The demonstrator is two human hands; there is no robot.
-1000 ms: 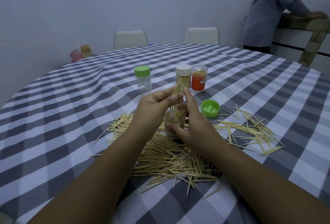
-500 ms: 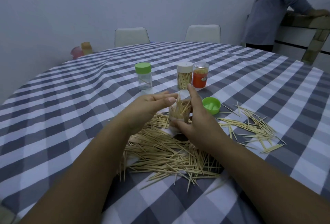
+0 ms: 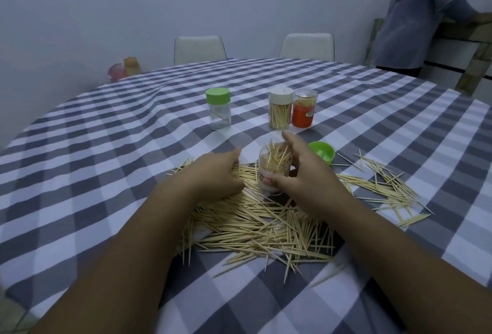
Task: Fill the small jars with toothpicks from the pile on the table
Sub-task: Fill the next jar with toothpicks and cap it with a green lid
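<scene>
Where toothpicks [image 3: 255, 227] lie: checked tablecloth [image 3: 106, 147].

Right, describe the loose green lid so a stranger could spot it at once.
On the checked tablecloth, find the open jar that the right hand holds beside the toothpick pile. Just right of that hand lies the green lid, open side up, the only lid off its jar.

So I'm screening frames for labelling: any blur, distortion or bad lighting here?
Head view: dim, bluish, flat light, no glare; wide-angle lens bows the checked tablecloth; open jar and toothpick pile read sharp; forearms at the bottom edge are soft.
</scene>
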